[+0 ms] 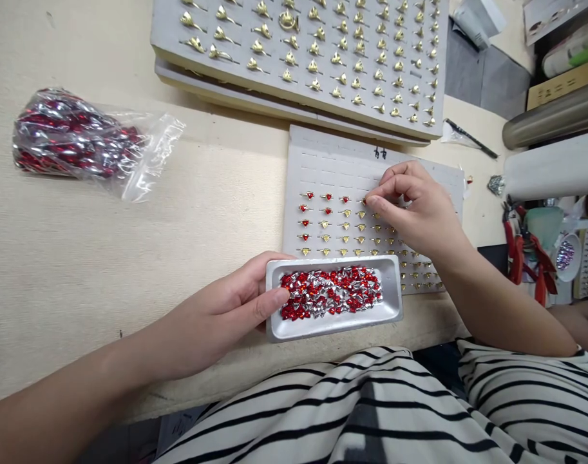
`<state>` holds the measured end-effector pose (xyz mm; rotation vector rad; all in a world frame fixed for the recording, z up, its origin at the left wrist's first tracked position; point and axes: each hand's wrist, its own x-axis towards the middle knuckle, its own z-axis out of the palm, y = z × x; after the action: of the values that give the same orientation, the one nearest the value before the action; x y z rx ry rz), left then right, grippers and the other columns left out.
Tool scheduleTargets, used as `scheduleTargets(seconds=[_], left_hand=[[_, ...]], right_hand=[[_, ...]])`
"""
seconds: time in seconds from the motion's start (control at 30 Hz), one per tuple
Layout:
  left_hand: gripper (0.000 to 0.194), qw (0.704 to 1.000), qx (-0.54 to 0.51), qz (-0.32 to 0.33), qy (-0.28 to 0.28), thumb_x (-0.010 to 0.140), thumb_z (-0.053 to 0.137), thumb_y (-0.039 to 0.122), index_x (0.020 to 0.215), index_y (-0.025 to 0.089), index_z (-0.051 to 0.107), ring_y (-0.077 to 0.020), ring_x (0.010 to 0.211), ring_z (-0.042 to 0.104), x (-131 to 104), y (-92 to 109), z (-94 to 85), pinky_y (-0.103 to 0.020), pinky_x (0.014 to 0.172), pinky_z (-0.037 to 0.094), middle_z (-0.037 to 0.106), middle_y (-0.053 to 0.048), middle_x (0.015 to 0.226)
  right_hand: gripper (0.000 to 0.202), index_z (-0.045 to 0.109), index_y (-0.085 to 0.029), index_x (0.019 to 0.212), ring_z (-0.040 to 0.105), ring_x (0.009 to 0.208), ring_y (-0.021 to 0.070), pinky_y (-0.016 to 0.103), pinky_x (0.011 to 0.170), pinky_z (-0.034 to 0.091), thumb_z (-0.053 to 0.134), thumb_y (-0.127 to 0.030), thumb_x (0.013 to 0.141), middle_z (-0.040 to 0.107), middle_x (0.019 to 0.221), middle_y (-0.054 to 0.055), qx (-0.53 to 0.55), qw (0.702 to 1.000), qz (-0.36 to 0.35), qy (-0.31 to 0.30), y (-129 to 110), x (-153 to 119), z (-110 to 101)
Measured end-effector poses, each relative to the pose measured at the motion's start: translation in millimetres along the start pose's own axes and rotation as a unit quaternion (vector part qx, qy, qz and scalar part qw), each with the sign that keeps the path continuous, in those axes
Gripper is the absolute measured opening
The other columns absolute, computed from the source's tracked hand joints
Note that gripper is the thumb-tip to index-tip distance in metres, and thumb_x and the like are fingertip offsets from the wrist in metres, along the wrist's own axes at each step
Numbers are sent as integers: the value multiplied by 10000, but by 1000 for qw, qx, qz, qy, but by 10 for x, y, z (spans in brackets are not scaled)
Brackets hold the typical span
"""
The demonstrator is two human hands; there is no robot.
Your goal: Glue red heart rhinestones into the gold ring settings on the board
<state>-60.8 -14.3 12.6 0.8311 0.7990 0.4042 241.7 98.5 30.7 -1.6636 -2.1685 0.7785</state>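
Left hand (221,306) in the head view grips the left end of a silvery tray (393,298) of red stones (332,293), thumb over the rim. Above the grey board (317,154), the right hand (414,203) brings thumb and forefinger close together at a ring (364,202); whether they pinch it or a stone, I cannot tell. The tray's long axis runs roughly left to right, between body and board, hiding part of the board's near edge. That ring lies beyond the tray, with the right hand the nearer one.
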Motion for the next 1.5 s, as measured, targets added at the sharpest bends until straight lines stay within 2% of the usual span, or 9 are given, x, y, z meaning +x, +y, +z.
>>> scheduleTargets(seconds=[0.27, 0.5, 0.73, 0.97, 1.5], left_hand=[[404, 1000, -7, -3, -9, 1052, 582, 383, 1452, 332, 555, -149, 1227, 638, 6, -10, -4, -175, 1022, 526, 682, 9, 1409], [401, 1000, -9, -3, -7, 1052, 584, 390, 1447, 332, 560, -146, 1221, 636, -6, -14, 0, -173, 1030, 520, 686, 13, 1402], [396, 1000, 7, 1, -5, 1048, 587, 381, 1443, 354, 570, -150, 1222, 641, -21, -27, 2, -178, 1036, 525, 686, 24, 1402], [423, 1000, 5, -6, -5, 1048, 584, 378, 1468, 343, 547, -170, 1261, 630, -28, -47, -10, -193, 1048, 535, 664, 10, 1442], [394, 1000, -4, -1, -9, 1048, 590, 380, 1441, 368, 565, -138, 1262, 625, -27, -30, -10, -141, 1050, 509, 663, 47, 1443]], right_hand=[[105, 721, -255, 815, 658, 918, 212, 411, 777, 583, 726, -303, 908, 677, 1066, 72, 3, 1000, -3, 11, -20, -16, 38], [81, 731, -275, 855, 651, 1077, 278, 510, 951, 556, 704, -282, 931, 672, 1068, 70, -70, 995, -61, 41, -7, -46, 32], [156, 763, -320, 992, 629, 1124, 310, 572, 1026, 495, 609, -314, 1008, 667, 1105, 93, -124, 983, -113, 74, -19, -134, -14], [270, 809, -337, 1033, 620, 1101, 311, 563, 981, 501, 539, -331, 1036, 677, 1118, 98, -130, 983, -110, 68, -12, -211, -1], [270, 803, -327, 1037, 636, 1085, 299, 545, 994, 514, 533, -320, 1038, 678, 1078, 98, -127, 983, -115, 64, -20, -186, -7]])
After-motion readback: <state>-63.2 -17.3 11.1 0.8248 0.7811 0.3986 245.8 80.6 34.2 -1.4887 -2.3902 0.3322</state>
